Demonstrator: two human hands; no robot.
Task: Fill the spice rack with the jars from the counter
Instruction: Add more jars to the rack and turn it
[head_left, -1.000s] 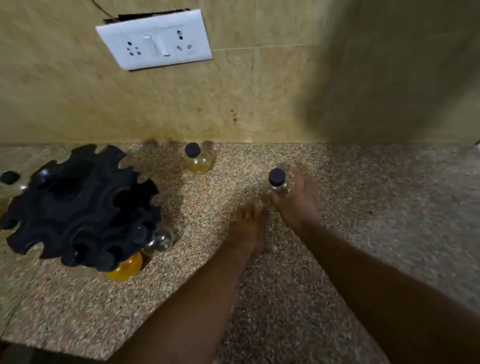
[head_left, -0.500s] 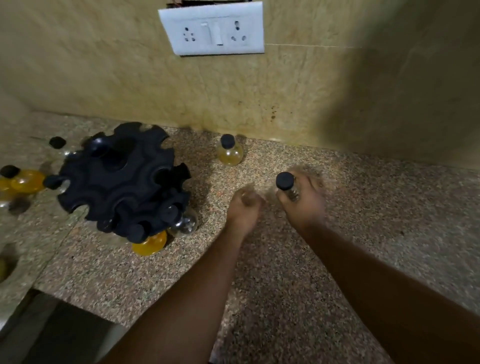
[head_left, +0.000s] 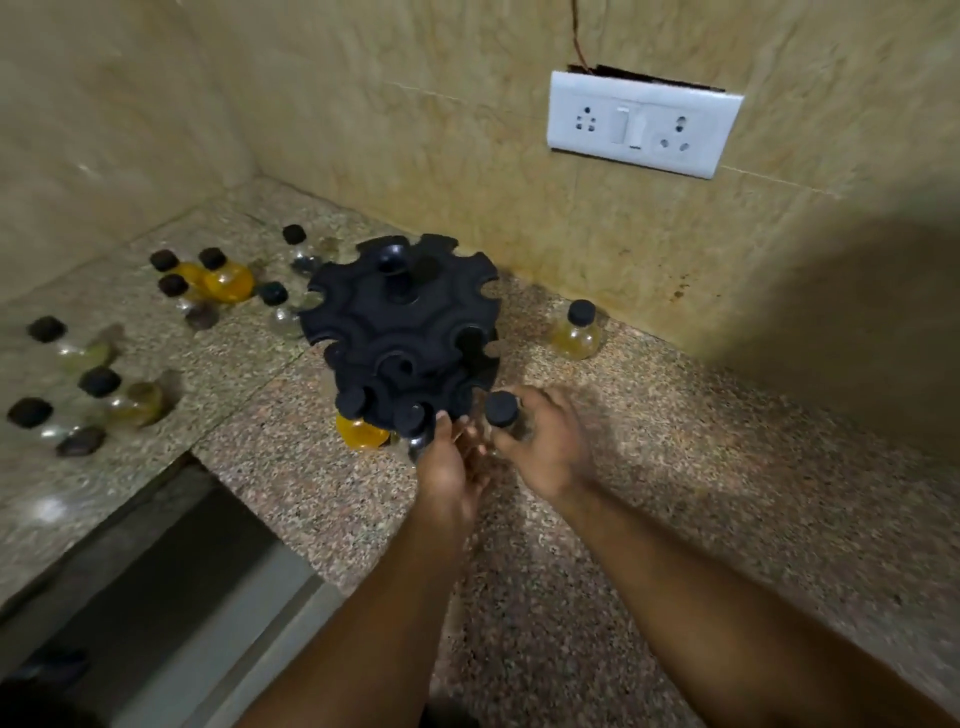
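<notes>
A black round spice rack (head_left: 402, 327) with notched tiers stands on the granite counter (head_left: 727, 467) near the wall. Two jars sit in its lower front slots, one with yellow contents (head_left: 361, 431). My right hand (head_left: 545, 447) is shut on a clear jar with a black cap (head_left: 501, 409), held right at the rack's lower front edge. My left hand (head_left: 449, 462) is beside it, fingers spread, touching the rack's lower tier next to a seated jar (head_left: 413, 418). One jar of pale yellow liquid (head_left: 577, 332) stands alone to the right of the rack.
Several more black-capped jars (head_left: 223, 278) stand in the left corner and further left (head_left: 98, 395) on the counter. A white socket plate (head_left: 641, 124) is on the tiled wall. The counter's front edge drops off at lower left (head_left: 208, 467).
My right hand has carried the clear jar left from the open counter up to the rack's front. My left hand moved with it and now touches the rack. The view swung left.
</notes>
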